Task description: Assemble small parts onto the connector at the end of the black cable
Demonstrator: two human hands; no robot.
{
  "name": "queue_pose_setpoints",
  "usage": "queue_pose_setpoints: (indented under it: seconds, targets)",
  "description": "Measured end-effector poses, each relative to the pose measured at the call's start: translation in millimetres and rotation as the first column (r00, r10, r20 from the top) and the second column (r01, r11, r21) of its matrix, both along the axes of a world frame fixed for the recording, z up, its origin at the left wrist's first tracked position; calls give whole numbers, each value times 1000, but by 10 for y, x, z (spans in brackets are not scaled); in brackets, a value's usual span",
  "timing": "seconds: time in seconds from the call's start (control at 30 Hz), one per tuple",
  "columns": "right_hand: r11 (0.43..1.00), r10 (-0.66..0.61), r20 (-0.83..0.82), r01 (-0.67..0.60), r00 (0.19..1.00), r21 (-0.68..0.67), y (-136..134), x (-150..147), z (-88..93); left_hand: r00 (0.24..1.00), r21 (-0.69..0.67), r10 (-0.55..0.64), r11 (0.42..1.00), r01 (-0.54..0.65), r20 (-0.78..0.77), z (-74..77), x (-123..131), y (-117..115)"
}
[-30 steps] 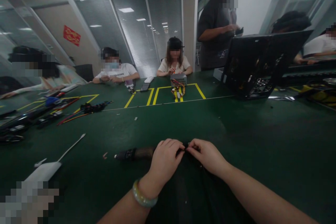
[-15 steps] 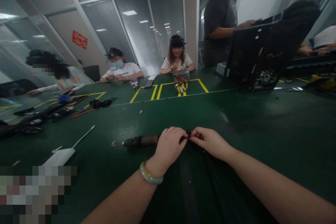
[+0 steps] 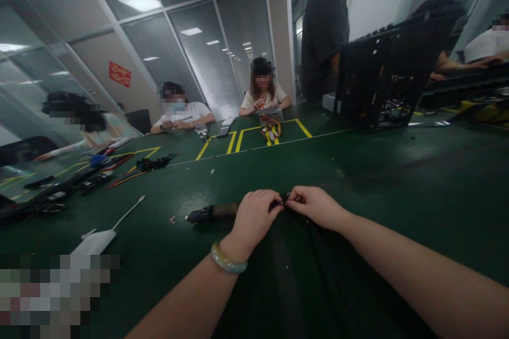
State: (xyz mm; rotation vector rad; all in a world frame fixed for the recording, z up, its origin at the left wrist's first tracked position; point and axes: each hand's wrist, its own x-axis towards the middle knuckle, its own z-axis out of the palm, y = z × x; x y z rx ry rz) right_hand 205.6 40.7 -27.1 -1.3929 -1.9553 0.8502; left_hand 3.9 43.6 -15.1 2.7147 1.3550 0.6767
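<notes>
In the head view, my left hand (image 3: pixel 256 217), with a bangle (image 3: pixel 228 260) at its wrist, is closed in a pinch at the middle of the green table (image 3: pixel 191 286). My right hand (image 3: pixel 316 206) pinches just beside it, the two sets of fingertips nearly meeting. Something small and dark sits between them, too small and shadowed to name. A dark cordless power screwdriver (image 3: pixel 212 213) lies on its side, its tip pointing left and its rear hidden behind my left hand.
A white power strip (image 3: pixel 95 241) with a cable lies at left. Black cables (image 3: pixel 155 162) lie beyond it. A black computer case (image 3: pixel 382 82) stands at back right. Across the table a person (image 3: pixel 262 95) sits behind a grey power supply (image 3: pixel 271 113); other people are around.
The view has shifted slightly. My hands stay pinched together at the same spot, with small finger movements. The standing person's forearm is now mostly hidden behind the computer case.
</notes>
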Motion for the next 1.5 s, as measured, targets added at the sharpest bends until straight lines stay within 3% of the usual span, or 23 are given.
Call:
queue_pose_setpoints:
  seconds: [0.3,1.5]
  targets:
    - [1000,15,-11,-16,1000,-14,9,3,5,1000,44,-14,999,14,-1,31,-24,-29]
    - [996,29,-65,-34,997,-79,36,4,16,999,-34,27,999,-26,34,80,23,-16]
